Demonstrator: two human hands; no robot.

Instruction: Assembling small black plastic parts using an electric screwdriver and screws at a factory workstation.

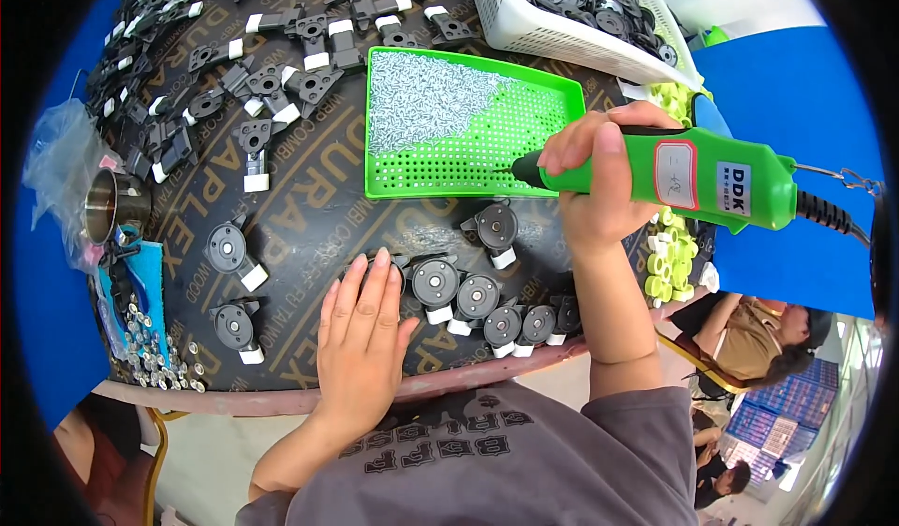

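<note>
Right of centre in the frame, the right hand [599,166] has its fingers wrapped around a green electric screwdriver [707,175], which lies almost level with its black nose pointing left. The bit is over the lower part of a green perforated tray [431,172]; honestly can't tell from this angle if it's touching anything in there. Silvery screws [431,100] are heaped in the tray's upper left.

Lower centre, the left hand [361,325] lies palm down, flat, fingers nearly together and thumb a bit out. It covers most of a dark round part [402,273], so only the edge peeks out. Just beside it, a row of black wheel units [435,283] with white tabs curves off to the right along the worktop [300,217] edge.

Upper left is a big scatter of black brackets [255,138] with white ends. Upper right, a white basket [552,44] full of black discs [599,2]. Yellow-green rings [667,264] pile up below the screwdriver, and a metal cup [108,203] is over at far left.
</note>
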